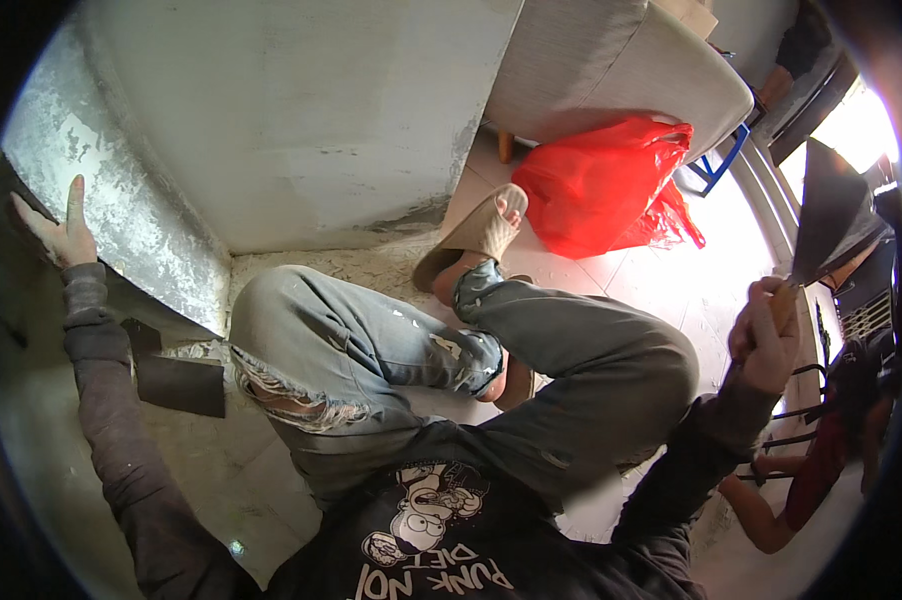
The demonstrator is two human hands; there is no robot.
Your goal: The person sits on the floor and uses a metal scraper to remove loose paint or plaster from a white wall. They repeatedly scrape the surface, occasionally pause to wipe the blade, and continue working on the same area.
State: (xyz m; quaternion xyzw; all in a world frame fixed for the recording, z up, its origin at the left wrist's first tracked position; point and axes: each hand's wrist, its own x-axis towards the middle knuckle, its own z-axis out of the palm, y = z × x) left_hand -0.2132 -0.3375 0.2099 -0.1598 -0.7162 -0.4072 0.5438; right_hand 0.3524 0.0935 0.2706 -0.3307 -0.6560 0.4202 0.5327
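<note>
At the right, my right hand (767,334) is closed around the wooden handle (783,306) of a wide, dark-bladed putty knife (830,214), held blade up against the bright doorway. My left hand (65,232) is raised at the far left with fingers spread and nothing in it, at the edge of a patchy grey-white wall surface (121,202). Whether its fingertips touch that surface I cannot tell. Below this hand, by my left knee, two dark rectangular sheets or pads (181,385) lie near the wall's foot.
A grey-white wall panel (308,127) stands ahead, with crumbly debris (346,262) along its foot. A red plastic bag (593,191) lies on the tiles beside a beige sofa (571,67). Another person's bent arm (758,517) and dark red sleeve show at the lower right.
</note>
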